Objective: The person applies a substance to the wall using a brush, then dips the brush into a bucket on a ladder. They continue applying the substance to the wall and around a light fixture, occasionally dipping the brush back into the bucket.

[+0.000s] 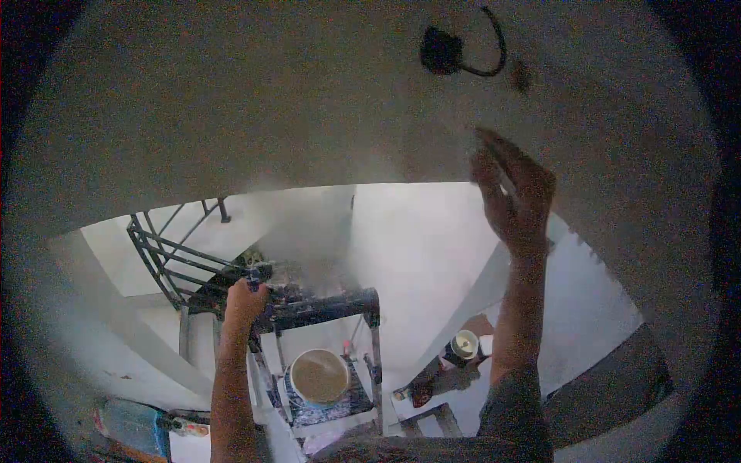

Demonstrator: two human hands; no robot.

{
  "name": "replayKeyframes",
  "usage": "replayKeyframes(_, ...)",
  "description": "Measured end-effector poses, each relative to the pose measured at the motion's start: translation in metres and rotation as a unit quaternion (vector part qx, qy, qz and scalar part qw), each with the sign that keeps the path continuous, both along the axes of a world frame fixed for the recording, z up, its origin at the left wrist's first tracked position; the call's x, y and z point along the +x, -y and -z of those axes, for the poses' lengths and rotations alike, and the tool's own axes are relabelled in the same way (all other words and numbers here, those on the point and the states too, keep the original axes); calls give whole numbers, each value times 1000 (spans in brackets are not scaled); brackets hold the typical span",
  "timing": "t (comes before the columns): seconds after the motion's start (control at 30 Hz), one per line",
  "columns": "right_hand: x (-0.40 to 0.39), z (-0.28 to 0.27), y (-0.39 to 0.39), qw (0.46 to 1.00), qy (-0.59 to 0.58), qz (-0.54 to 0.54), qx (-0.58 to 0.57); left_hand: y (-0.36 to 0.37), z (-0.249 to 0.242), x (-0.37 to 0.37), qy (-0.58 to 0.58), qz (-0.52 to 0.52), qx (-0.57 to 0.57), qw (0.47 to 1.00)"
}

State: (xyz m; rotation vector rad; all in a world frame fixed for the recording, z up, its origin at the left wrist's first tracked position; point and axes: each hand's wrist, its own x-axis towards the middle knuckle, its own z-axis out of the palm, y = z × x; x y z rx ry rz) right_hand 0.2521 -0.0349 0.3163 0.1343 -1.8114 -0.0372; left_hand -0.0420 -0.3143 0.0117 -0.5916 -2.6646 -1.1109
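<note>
Raised at the right, my right hand (515,185) is close to the grey overhead surface (270,100), its fingers bent towards the thumb; whether it holds something small cannot be made out. Lower at the left, my left hand (247,299) is closed at the dark, stained top of a stand or ladder (316,309), beside a small dark object. Below and between my arms, a round bucket (319,376) with a light brown content rests on the stand. Above my right hand, a dark fitting (441,51) with a looped cable hangs from the overhead surface.
Dark metal railings (193,262) stand at the left. Lower right, an open container (465,345) with pale content sits on a lower surface. A blue-edged item (135,427) lies at the bottom left. White walls drop away below the overhead surface.
</note>
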Motion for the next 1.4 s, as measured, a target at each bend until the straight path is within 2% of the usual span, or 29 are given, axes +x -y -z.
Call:
replayKeyframes(0.03,-12,-2,-8,1000,1,2,-1,1,-3,1,8,1,-2,1000)
replayKeyframes(0.1,-28,-4,-15,988,6,43,148,2,-3,0,16,4,-5,1000)
replayKeyframes(0.13,-26,-1,-11,988,7,44,147,2,-1,-2,19,5,-8,1000)
replayKeyframes(0.2,-15,8,1,987,135,-19,91,1,4,-3,23,7,-9,1000)
replayKeyframes(0.23,-5,7,9,987,133,-20,92,1,4,-5,11,-4,-23,1000)
replayKeyframes(0.3,16,3,22,966,251,0,-54,2,13,-9,1,-16,-39,999)
replayKeyframes(0.33,13,3,19,967,250,-1,-53,1,18,-15,-13,-17,-44,999)
replayKeyframes(0.37,6,3,12,987,149,-25,-52,-1,23,-19,-27,-18,-50,998)
replayKeyframes(0.4,0,3,5,996,48,-48,-51,-1,6,-7,-26,-16,-50,998)
replayKeyframes(0.43,-8,-1,-1,996,50,-46,-52,0,-26,15,37,-7,-47,998)
replayKeyframes(0.47,-18,-6,-6,999,37,11,37,1,-43,28,100,2,-44,994)
replayKeyframes(0.5,-26,-6,-10,989,25,68,127,2,-41,26,101,4,-45,994)
replayKeyframes(0.57,-28,3,-10,992,54,38,105,3,-26,16,49,-3,-43,998)
replayKeyframes(0.6,-17,4,-5,990,114,23,80,2,-11,7,50,-3,-42,998)
replayKeyframes(0.67,-1,4,0,980,199,6,13,1,12,-10,-45,-29,-43,998)
replayKeyframes(0.7,1,3,0,980,199,4,12,3,6,-5,-45,-31,-44,998)
replayKeyframes(0.77,4,-1,-2,986,123,-62,-98,2,-10,4,28,-16,-55,998)
replayKeyframes(0.8,-3,-9,-9,999,41,-22,3,1,-4,-2,26,-15,-56,998)
replayKeyframes(0.83,-14,-12,-17,999,39,-22,2,1,11,-12,13,-4,-49,999)
replayKeyframes(0.9,-35,-16,-20,990,34,-6,135,0,6,-11,-1,7,-43,999)
replayKeyframes(0.93,-33,-15,-17,990,33,-6,135,1,5,-9,17,-1,-34,999)
replayKeyframes(1.0,-22,-18,2,980,192,15,46,0,-4,-2,37,-10,-25,999)
replayKeyframes(1.03,-24,-16,0,980,193,14,47,0,-5,-1,11,-6,-25,1000)
replayKeyframes(1.1,-29,-5,-5,986,131,-9,104,4,-12,9,-10,2,-32,999)
replayKeyframes(1.13,-25,-6,-4,986,129,-6,104,2,-24,16,21,-3,-24,999)
replayKeyframes(1.2,-10,-9,2,990,128,-53,-32,1,-24,12,49,-8,-12,999)
replayKeyframes(1.23,-1,-14,9,990,127,-54,-28,1,-9,-1,30,-5,-25,999)
replayKeyframes(1.3,16,-24,24,992,84,87,30,2,-3,-4,13,-5,-39,999)
replayKeyframes(1.4,15,-25,27,994,9,85,66,3,-2,-2,-14,-22,-35,999)
